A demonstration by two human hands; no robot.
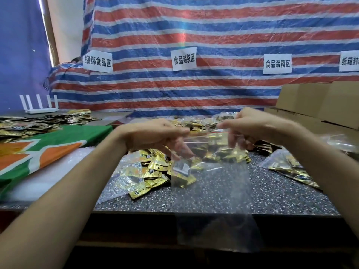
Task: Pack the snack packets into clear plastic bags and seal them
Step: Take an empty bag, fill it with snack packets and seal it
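In the head view, the left hand [155,135] and right hand [254,126], close together, each pinch the top edge of a clear plastic bag [213,226] hanging above the speckled table [281,191]. Gold snack packets [151,169] lie heaped just left of it.

Blur smears the fingertips of the left hand [155,135] and the right hand [258,125] where they pinch the top edge of the clear plastic bag [213,191], and their lower fingers show only dimly through its film. Whether the gold packet [181,172] at the bag's left side lies inside it or behind it cannot be told. The rightmost paper label [349,61] and the cardboard boxes [320,105] are cut off by the right edge.
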